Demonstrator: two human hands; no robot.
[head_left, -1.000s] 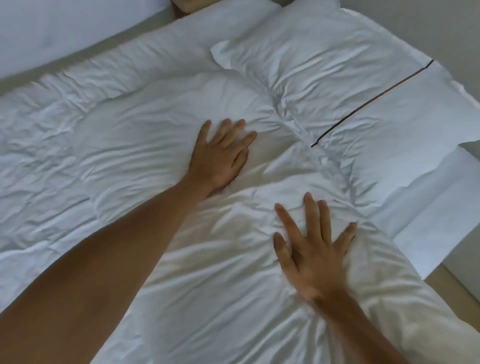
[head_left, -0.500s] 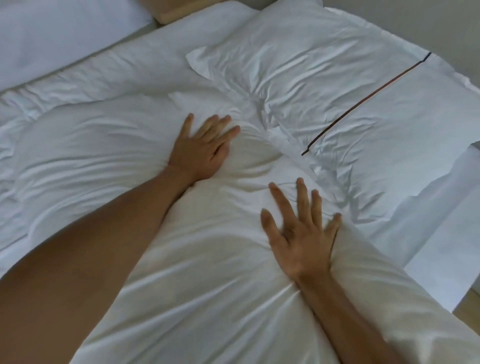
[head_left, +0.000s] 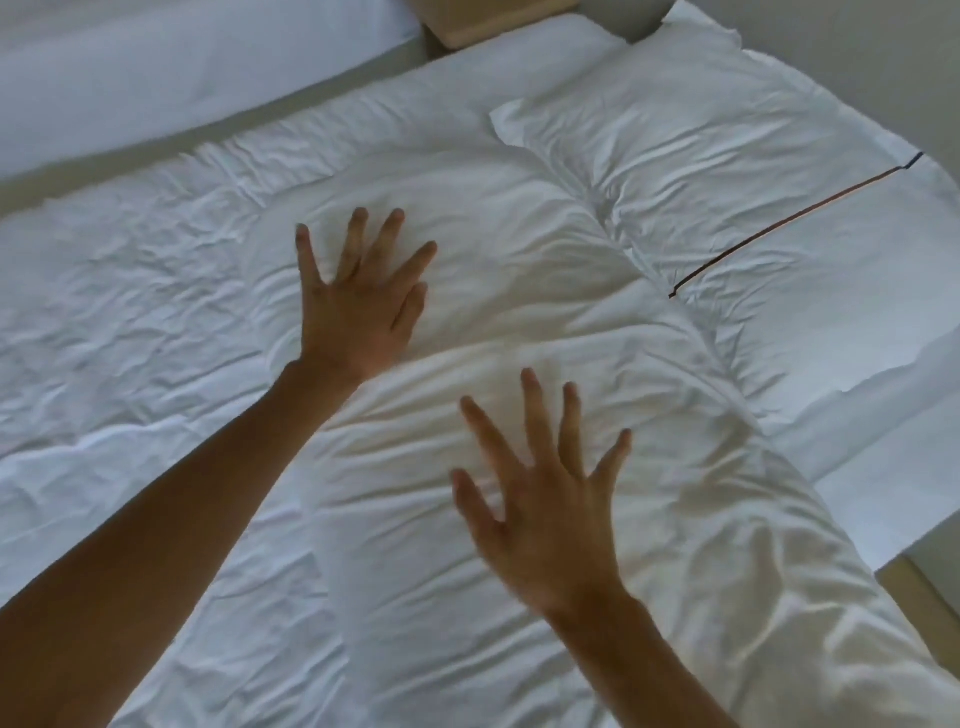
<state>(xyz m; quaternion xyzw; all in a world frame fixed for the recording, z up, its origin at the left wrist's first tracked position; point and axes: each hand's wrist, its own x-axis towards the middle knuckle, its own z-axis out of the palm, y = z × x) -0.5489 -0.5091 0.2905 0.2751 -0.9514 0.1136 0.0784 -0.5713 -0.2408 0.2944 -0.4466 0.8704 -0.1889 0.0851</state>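
Pillow (head_left: 441, 415) lies mid-way across the bed (head_left: 130, 312), beside the striped pillow (head_left: 727, 156) at its far right corner. Left hand (head_left: 358, 312), right hand (head_left: 550, 504): fingers straight, splayed, gripping nothing. Sweep flat palms outward toward the bed's edges; avoid bunching fabric.

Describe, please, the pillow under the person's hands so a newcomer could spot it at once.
On the white bed, a plump pillow runs from the middle towards the near right corner, beneath the spread left hand and right hand. Unlike the neighbouring pillow, crossed by a dark stripe, it is plain.
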